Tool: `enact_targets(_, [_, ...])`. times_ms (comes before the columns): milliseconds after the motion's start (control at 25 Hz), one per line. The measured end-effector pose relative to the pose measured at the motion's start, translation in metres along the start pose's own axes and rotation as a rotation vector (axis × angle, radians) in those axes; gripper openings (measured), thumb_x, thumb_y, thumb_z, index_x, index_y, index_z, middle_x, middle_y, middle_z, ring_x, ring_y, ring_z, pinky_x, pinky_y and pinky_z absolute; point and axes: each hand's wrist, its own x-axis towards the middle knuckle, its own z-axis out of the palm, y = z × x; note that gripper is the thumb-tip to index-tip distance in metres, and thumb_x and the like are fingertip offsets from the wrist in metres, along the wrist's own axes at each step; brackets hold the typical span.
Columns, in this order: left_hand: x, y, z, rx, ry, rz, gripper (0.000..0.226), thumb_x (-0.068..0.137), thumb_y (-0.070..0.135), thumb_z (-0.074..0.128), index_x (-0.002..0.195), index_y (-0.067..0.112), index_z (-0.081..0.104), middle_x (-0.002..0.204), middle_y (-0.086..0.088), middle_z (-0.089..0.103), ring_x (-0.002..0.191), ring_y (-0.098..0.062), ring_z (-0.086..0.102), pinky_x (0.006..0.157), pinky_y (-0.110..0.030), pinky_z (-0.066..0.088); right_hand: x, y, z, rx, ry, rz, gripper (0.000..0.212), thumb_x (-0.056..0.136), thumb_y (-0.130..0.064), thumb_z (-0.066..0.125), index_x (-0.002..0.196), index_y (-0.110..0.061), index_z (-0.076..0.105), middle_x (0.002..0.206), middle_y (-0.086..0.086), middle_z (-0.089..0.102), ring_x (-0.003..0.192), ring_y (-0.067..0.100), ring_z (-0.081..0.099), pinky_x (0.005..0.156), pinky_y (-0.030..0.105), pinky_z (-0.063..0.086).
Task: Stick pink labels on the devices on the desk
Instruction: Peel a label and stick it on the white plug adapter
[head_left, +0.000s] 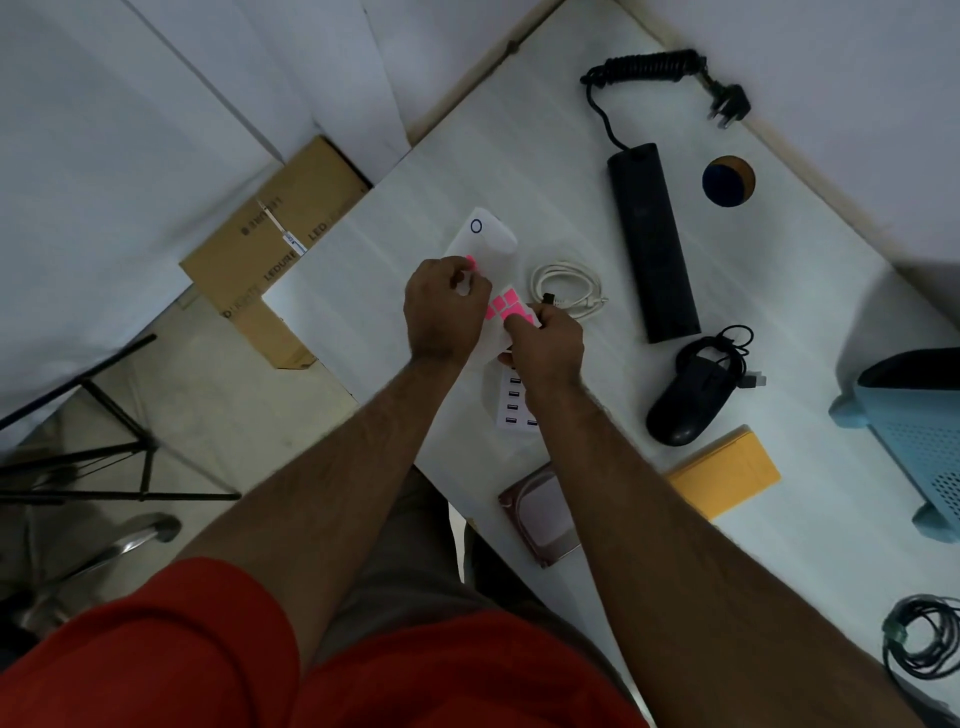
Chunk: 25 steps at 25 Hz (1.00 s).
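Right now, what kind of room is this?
Probably an office or workroom: a white desk holds a power strip, a computer mouse and cables, and a cardboard box sits on the floor.

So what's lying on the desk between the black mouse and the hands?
In the head view, mostly bare desk. The white cable lies farther up, between the right hand and the power strip, not toward the mouse.

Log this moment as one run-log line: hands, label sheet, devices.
left hand: pinches pink label | right hand: holds label sheet | mouse, power strip: no labels visible
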Motion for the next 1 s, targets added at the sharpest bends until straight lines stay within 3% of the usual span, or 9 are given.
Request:
enact_targets(80, [0.007, -0.005, -0.004, 0.000, -0.004, -0.018, 0.025, 0.087, 0.021, 0.065, 0.104, 0.003, 0.070, 0.098, -0.015, 0.070, 0.088, -0.025, 0.065, 0.081, -0.035, 0.057, 0.000, 0.000, 0.003, -0.001, -0.001, -0.003, 0.006, 0.085, -0.017, 0.065, 0.089, -0.016, 0.070, 0.079, 0.003, 0.069, 0.063, 0.019, 0.069, 0.068, 0.048, 0.063])
enact_targets(160, [0.016, -0.009, -0.008, -0.022, -0.046, -0.052, 0.032, 0.086, 0.022, 0.069, 0.113, 0.004, 0.065, 0.106, -0.016, 0.065, 0.095, -0.025, 0.061, 0.082, -0.033, 0.054, 0.002, 0.000, 0.005, 0.005, 0.003, -0.002, 0.007, 0.085, -0.016, 0.066, 0.090, -0.015, 0.070, 0.080, 0.003, 0.069, 0.068, 0.022, 0.070, 0.068, 0.048, 0.063])
enact_targets(360, [0.041, -0.018, -0.012, -0.123, -0.398, -0.158, 0.053, 0.088, 0.021, 0.069, 0.135, 0.005, 0.051, 0.135, -0.013, 0.056, 0.122, -0.024, 0.053, 0.104, -0.037, 0.046, -0.001, -0.006, 0.013, 0.035, 0.021, 0.013, 0.012, 0.081, -0.018, 0.066, 0.072, -0.027, 0.066, 0.071, -0.002, 0.068, 0.069, 0.025, 0.071, 0.069, 0.052, 0.062])
enact_targets(480, [0.056, -0.025, -0.011, -0.144, -0.532, -0.158, 0.051, 0.084, 0.026, 0.072, 0.130, 0.009, 0.057, 0.128, -0.008, 0.063, 0.113, -0.023, 0.061, 0.098, -0.041, 0.052, 0.000, -0.011, 0.016, 0.033, 0.047, 0.026, 0.013, 0.080, -0.022, 0.067, 0.070, -0.029, 0.063, 0.071, -0.001, 0.068, 0.071, 0.026, 0.071, 0.069, 0.054, 0.061])
enact_targets(640, [0.071, -0.022, -0.012, -0.188, -0.635, -0.168, 0.039, 0.082, 0.026, 0.076, 0.116, 0.009, 0.066, 0.114, -0.008, 0.070, 0.095, -0.020, 0.067, 0.085, -0.032, 0.057, 0.003, -0.015, 0.022, 0.044, 0.095, 0.044, 0.002, 0.071, -0.030, 0.064, 0.070, -0.028, 0.063, 0.071, -0.001, 0.068, 0.069, 0.026, 0.072, 0.069, 0.053, 0.062])
enact_targets(800, [0.080, -0.026, -0.014, -0.252, -0.720, -0.174, 0.036, 0.084, 0.025, 0.073, 0.115, 0.007, 0.069, 0.110, -0.009, 0.072, 0.095, -0.021, 0.071, 0.086, -0.037, 0.058, 0.001, -0.016, 0.028, 0.057, 0.124, 0.060, 0.007, 0.076, -0.024, 0.066, 0.070, -0.028, 0.062, 0.070, -0.001, 0.067, 0.064, 0.023, 0.070, 0.067, 0.053, 0.062])
enact_targets(1000, [0.085, -0.029, -0.020, -0.339, -0.770, -0.185, 0.034, 0.086, 0.018, 0.071, 0.117, 0.003, 0.068, 0.111, -0.013, 0.072, 0.094, -0.019, 0.071, 0.083, -0.031, 0.059, -0.001, -0.015, 0.032, 0.068, 0.148, 0.077, 0.012, 0.082, -0.019, 0.067, 0.073, -0.027, 0.064, 0.073, -0.001, 0.067, 0.065, 0.021, 0.069, 0.066, 0.051, 0.063])
